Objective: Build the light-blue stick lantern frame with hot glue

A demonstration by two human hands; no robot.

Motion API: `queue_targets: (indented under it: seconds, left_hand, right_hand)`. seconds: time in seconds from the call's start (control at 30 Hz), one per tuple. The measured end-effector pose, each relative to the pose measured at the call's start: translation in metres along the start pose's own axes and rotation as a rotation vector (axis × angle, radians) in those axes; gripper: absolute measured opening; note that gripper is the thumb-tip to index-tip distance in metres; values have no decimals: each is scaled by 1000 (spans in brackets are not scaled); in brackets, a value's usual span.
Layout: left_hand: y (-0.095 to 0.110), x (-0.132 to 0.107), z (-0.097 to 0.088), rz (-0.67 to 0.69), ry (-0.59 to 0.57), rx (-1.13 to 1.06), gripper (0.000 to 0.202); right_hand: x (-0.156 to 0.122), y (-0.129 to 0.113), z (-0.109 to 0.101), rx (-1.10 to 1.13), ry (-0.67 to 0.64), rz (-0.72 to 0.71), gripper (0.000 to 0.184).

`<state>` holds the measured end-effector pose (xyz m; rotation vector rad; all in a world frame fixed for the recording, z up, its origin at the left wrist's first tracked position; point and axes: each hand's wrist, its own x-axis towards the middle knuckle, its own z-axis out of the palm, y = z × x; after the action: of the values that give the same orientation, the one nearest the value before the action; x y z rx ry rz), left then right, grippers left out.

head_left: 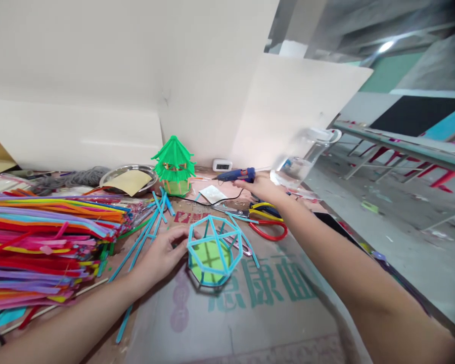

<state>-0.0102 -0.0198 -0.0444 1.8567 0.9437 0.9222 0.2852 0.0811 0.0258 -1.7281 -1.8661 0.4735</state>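
Note:
A small octagonal frame of light-blue pipe cleaners (234, 263), with a green base (208, 255) inside, stands on the printed sheet in front of me. At its left side my left hand (172, 247) has curled fingers, the tips pinching its edge. Farther back, my right hand (263, 187) reaches across the table and is closed around the end of a dark-blue glue gun (235, 175); its nozzle points left. A green tiered pagoda model (174, 164) stands behind the frame. Scissors with yellow-and-black handles (267, 210) and red-handled scissors (275, 231) lie below my right hand.
Bundles of coloured pipe cleaners (49, 242) cover the left side. Loose blue strips (136, 253) lie beside my left hand. Along the back are a metal plate (108, 177), a small digital clock (222, 165) and a clear plastic bottle (301, 159). A black cord (202, 203) crosses the table.

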Motion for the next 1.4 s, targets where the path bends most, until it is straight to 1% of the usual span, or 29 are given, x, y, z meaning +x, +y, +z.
queue_targets:
  seconds: [0.1,0.2,0.33,0.4,0.5,0.57,0.67,0.73,0.77,0.83,0.9,0.97,1.03,1.1,1.17,1.23,1.4]
  left_hand:
    - [-2,0,2,3,-18,20,17]
    - [-3,0,4,3,-25,26,16]
    - [-4,-1,4,-8,-30,47,16]
    - [-4,-1,3,-12,-31,62,15]
    - [-5,-1,2,24,-14,95,15]
    - [-5,-2,1,59,15,110,17]
    - [-6,-3,0,84,62,142,17]
    - [-8,-4,-1,97,87,164,16]
    - [-9,-4,-1,109,93,172,16]
    - [-11,-6,0,128,96,185,17]
    - [-11,-7,0,150,101,207,18]
    - [-9,-9,0,173,120,238,17]
    - [-6,-10,-1,196,139,265,16]
    - [-3,-10,-2,196,138,275,15]
    - [-1,-9,-3,196,131,267,15]
    - [0,-9,-3,193,129,258,15]
    - [-2,-10,-3,191,134,260,13]
  right_hand:
    - [8,8,10,-20,-21,33,40]
    - [12,12,18,-37,-40,68,40]
    - [13,8,28,-19,-48,75,35]
    - [8,2,27,11,-58,54,35]
    - [-10,-9,15,80,-76,-13,36]
    - [-27,-12,1,176,-70,-110,38]
    - [-56,-9,-21,256,-32,-268,44]
    - [-75,-5,-32,281,-70,-334,51]
    - [-84,-4,-35,293,-99,-362,52]
    - [-100,-5,-38,317,-154,-428,49]
    - [-114,-11,-37,315,-173,-486,44]
    - [-124,-19,-36,259,-177,-516,43]
    - [-131,-25,-34,179,-158,-513,48]
    - [-135,-27,-32,121,-126,-476,53]
    - [-139,-24,-30,98,-103,-410,55]
    - [-141,-20,-28,82,-110,-358,56]
    - [-143,-21,-26,43,-84,-320,59]
